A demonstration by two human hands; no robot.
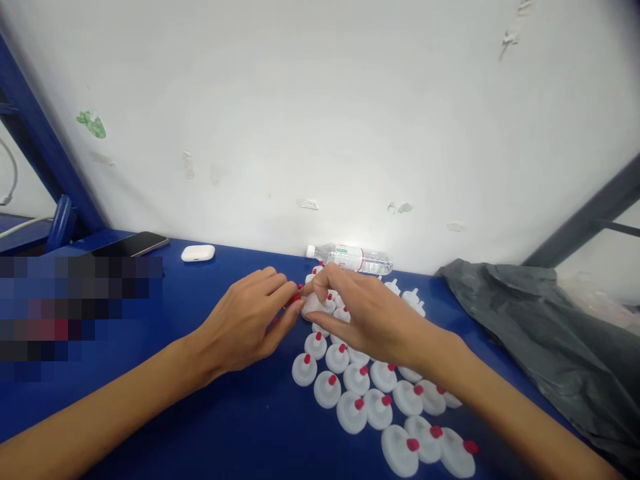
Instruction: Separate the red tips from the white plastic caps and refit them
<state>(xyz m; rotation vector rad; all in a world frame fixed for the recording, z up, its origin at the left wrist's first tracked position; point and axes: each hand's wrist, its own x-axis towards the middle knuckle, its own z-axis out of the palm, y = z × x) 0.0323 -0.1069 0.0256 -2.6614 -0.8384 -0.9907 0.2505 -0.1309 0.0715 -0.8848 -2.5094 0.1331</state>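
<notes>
My left hand [253,317] pinches a small red cap [295,299] between thumb and fingertips. Close beside it, my right hand [367,308] has thumb and forefinger curled round a translucent white nozzle lid [316,305]. The cap and the lid's tip meet, or nearly meet, between the hands; the fingers hide the exact contact. Under and in front of my right hand lie many similar round lids, one of them a red-tipped lid [327,389]. Farther back, an uncapped white lid [412,297] shows a bare nozzle.
A clear plastic bottle [350,257] lies on its side against the white wall [320,133]. At the back left are a white earphone case [198,253] and a dark phone [145,244]. Crumpled grey plastic sheeting [540,333] covers the right side of the blue table [225,427].
</notes>
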